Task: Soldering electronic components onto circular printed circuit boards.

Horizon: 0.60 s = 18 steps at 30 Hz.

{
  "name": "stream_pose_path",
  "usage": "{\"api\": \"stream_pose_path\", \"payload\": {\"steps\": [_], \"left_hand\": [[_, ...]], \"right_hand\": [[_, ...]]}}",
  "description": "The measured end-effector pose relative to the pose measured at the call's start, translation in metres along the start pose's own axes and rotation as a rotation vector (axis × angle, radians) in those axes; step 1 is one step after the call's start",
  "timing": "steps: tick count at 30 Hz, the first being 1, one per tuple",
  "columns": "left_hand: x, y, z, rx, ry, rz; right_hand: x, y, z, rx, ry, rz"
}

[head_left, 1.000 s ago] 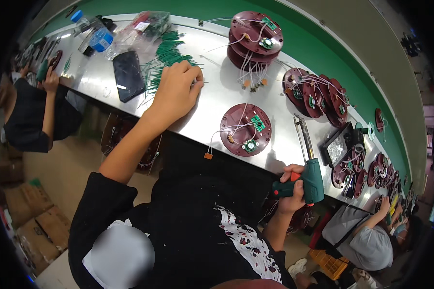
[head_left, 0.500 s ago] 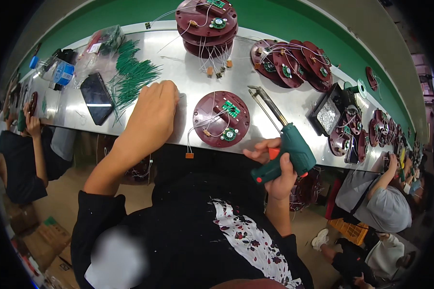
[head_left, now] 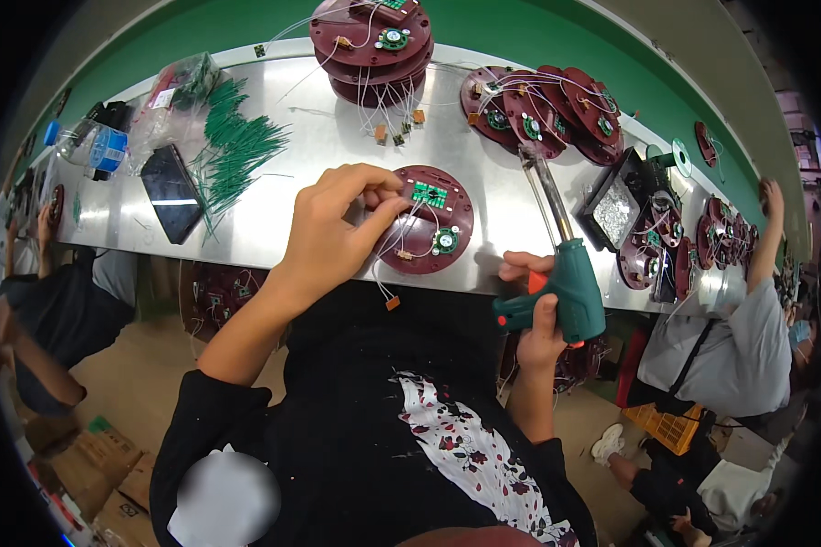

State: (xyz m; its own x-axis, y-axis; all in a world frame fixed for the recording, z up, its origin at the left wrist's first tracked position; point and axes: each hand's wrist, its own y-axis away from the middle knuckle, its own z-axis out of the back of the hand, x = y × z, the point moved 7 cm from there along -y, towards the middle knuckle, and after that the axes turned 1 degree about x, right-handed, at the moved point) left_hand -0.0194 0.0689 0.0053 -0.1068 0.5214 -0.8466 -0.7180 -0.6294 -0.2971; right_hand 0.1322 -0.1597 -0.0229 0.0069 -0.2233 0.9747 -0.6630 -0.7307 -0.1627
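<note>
In front of me a dark red round plate [head_left: 442, 251] lies flat on the metal bench, with a small green circuit board [head_left: 429, 195], a round green part [head_left: 445, 241] and thin white wires on it. My left hand [head_left: 342, 214] reaches over the plate's left edge, thumb and fingers pinched at the white wires [head_left: 417, 211]. What lies between the fingertips is partly hidden. An orange connector [head_left: 392, 304] hangs from the wires over the bench's front edge. My right hand [head_left: 538, 333] grips a green soldering gun [head_left: 578, 296], its long metal tip slanting up and away, apart from the plate.
A stack of similar plates [head_left: 374, 55] stands behind, and more lie overlapped [head_left: 543, 114] at back right. Green cut wires [head_left: 237, 146], a black phone [head_left: 171, 193] and a plastic bottle [head_left: 105, 150] are leftward. A black tray [head_left: 611, 205] sits rightward. People work on both sides.
My left hand has moved right from beside the green wires to the plate's wires. The plate has shifted a little to the right. The soldering gun has turned more upright and moved slightly right.
</note>
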Motion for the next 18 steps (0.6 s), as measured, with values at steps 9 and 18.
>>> {"api": "stream_pose_path", "payload": {"steps": [9,18], "left_hand": [[-0.012,-0.035,-0.021,0.257,-0.053,-0.032],[-0.011,-0.048,-0.027,0.357,-0.023,0.084]], "right_hand": [[-0.002,0.018,0.008,0.133,0.359,-0.013],[-0.008,0.019,0.007,0.042,0.257,0.077]]}}
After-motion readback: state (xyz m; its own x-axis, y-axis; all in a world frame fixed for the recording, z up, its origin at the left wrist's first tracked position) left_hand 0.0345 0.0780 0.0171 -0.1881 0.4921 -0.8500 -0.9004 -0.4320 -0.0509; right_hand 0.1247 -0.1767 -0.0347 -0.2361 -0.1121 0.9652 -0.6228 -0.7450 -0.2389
